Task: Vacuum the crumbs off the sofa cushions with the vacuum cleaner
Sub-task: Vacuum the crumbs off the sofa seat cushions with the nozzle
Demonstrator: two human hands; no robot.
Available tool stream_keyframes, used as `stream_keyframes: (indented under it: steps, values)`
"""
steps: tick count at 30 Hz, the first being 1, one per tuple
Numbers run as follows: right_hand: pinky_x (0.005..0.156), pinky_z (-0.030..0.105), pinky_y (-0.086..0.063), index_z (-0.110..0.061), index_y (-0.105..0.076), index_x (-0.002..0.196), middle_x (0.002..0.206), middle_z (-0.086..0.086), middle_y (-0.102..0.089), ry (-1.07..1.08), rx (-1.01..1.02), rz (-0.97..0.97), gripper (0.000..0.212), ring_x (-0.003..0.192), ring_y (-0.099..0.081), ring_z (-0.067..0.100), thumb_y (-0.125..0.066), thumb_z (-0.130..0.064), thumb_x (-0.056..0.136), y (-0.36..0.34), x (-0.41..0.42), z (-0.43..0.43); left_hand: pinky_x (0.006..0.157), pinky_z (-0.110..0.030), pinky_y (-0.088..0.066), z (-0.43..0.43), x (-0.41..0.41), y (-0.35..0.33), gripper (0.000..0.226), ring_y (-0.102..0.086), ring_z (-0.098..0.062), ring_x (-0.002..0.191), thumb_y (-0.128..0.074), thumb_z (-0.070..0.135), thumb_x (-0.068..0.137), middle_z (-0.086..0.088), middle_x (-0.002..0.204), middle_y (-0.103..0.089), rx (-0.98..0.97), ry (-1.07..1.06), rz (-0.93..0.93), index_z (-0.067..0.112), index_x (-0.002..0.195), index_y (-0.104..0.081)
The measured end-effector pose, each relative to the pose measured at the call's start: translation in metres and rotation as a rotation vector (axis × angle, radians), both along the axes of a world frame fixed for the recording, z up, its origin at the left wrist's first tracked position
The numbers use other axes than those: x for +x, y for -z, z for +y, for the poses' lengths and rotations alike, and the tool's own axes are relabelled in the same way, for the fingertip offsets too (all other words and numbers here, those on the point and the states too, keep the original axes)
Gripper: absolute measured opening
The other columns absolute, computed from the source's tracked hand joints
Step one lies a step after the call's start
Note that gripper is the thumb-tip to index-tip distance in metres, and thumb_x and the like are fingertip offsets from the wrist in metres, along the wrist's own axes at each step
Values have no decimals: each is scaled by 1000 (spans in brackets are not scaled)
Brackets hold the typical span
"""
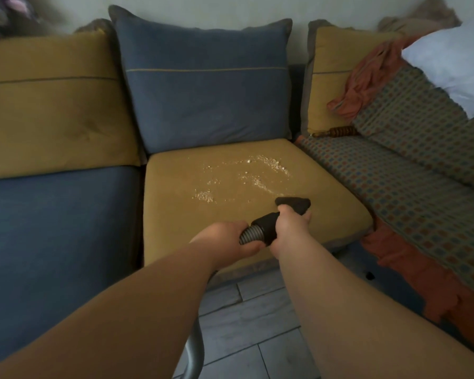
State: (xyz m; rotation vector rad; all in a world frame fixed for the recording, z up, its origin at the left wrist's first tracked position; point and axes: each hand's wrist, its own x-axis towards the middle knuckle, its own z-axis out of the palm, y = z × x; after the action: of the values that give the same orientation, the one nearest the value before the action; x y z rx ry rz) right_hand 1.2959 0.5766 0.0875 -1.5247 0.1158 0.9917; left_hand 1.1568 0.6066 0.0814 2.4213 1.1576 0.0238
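arms (148,296) outstretched, grips (227,237) (290,225) round hose (249,234)

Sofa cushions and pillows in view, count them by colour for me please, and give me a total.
Mustard: 3, the left back cushion, right back cushion and middle seat cushion.
Blue: 2, the middle back cushion and left seat cushion.
White: 1, the pillow on the right.
Total: 6.
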Motion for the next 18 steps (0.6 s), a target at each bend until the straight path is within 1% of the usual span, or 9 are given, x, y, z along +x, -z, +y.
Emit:
stream_keyframes:
  steps: [3,6,7,10,15,18]
  values:
    - [87,56,-51,-49,-11,148,140,8,-44,-9,-6,-1,76,107,-53,36,-56,-25,92,-1,-7,5,58,-28,-50,1,-8,-4,36,-58,-10,61,-54,60,88,2,78,-61,-28,-8,-5,25,96,-51]
    - [87,59,-51,-50,-12,148,140,9,-45,-28,-22,1,77,108,-55,39,-58,-25,91,-1,-15,9,66,-33,-56,1,-16,-5,40,-60,-12,65,-56,60,88,0,84,-63,-52,-15,13,23,102,-52]
    - [86,59,-51,-50,-12,148,139,9,-45,-37,-24,2,76,108,-55,38,-58,-25,91,0,-17,10,67,-33,-56,1,-18,-4,41,-61,-12,66,-57,60,87,0,85,-64,-61,-21,11,23,104,-53]
    - [84,56,-52,-50,-14,148,137,8,-47,-54,-17,-7,75,105,-55,37,-58,-26,91,3,-26,13,64,-30,-55,0,-28,-1,41,-60,-10,66,-58,60,86,1,86,-63,-78,-44,-9,25,105,-54]
    - [80,52,-53,-49,-15,148,135,8,-49,-88,3,-6,74,99,-56,35,-57,-25,92,7,-44,15,56,-25,-52,1,-47,6,33,-60,-9,64,-59,60,84,4,82,-63,-101,-93,-27,31,97,-52]
    - [87,55,-51,-49,-12,149,137,9,-48,-106,20,10,76,105,-56,36,-56,-26,92,4,-55,14,53,-22,-49,1,-57,3,30,-59,-8,62,-58,61,85,5,82,-62,-108,-113,-17,33,93,-50]
